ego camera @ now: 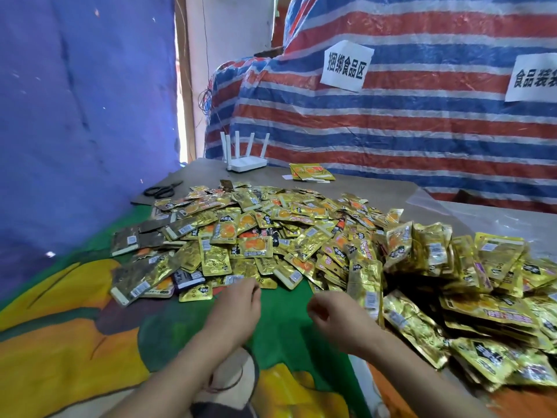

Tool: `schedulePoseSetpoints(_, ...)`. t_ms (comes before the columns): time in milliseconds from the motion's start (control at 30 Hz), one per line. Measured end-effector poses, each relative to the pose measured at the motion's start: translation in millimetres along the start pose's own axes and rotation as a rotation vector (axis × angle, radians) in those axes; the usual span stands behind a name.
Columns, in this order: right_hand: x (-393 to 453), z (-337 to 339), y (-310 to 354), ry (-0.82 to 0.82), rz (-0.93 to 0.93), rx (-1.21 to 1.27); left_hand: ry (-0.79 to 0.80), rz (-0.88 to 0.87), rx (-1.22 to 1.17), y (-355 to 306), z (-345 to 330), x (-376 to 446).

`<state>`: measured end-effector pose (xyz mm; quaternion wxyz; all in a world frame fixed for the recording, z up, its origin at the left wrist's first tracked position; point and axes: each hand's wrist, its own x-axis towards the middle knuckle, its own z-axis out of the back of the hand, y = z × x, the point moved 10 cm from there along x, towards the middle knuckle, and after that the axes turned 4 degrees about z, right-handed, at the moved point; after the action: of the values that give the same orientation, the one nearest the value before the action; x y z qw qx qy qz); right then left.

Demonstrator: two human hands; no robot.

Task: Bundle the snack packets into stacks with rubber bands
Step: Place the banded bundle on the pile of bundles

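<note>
Loose snack packets [241,236] heap at my twelve o'clock, spreading toward two. My left hand [238,306] is nearer, fingertips touching the heap's near edge, holding nothing. My right hand [334,312] hangs loosely curled, empty, bundled stacks [452,297] at its three.

Makeshift packing workshop: striped tarpaulin [391,122], paper zone signs [346,65].

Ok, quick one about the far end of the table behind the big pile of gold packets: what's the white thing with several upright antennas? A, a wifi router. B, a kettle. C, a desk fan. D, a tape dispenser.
A: the white router sits at the far edge of the table, a flat box with thin antennas standing up from it, beyond the pile of snack packets.
</note>
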<state>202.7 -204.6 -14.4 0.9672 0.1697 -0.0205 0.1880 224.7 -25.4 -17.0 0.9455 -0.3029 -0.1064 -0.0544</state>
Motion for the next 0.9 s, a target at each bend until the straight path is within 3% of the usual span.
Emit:
schedulePoseSetpoints(100, 44.8, -7.0, 7.6, 0.121, 0.117, -0.24, 0.012, 0.021, 0.35, 24.6, 25.5, 33.3)
schedulePoseSetpoints(200, 85.7, -11.0, 7.0, 0.203, 0.195, -0.477, 0.155, -0.163, 0.836, 32.3, 20.5, 62.1)
schedulePoseSetpoints(433, 144.7, -17.7, 8.0, 0.28, 0.384, -0.722, 0.349, -0.457, 1.31, 50.2, 0.8, 97.3)
schedulePoseSetpoints(567, 155.0, -29.5, 9.1, 0.299, 0.457, -0.742, 0.42, -0.471, 1.364, 61.6, -1.5, 103.3)
schedulePoseSetpoints(733, 150.0, -23.1, 18.1, 0.263, 0.521, -0.625, 0.383, -0.616, 1.204, 42.5, 6.6, 97.8)
schedulePoseSetpoints(833, 140.5, -22.7, 36.3, 0.193, 0.543, -0.478, 0.31, -0.786, 1.112, 18.5, 9.8, 89.9)
schedulePoseSetpoints(900, 132.5, -19.9, 48.9, 0.159, 0.523, -0.329, 0.31, -0.789, 1.07, 11.5, 12.6, 86.3)
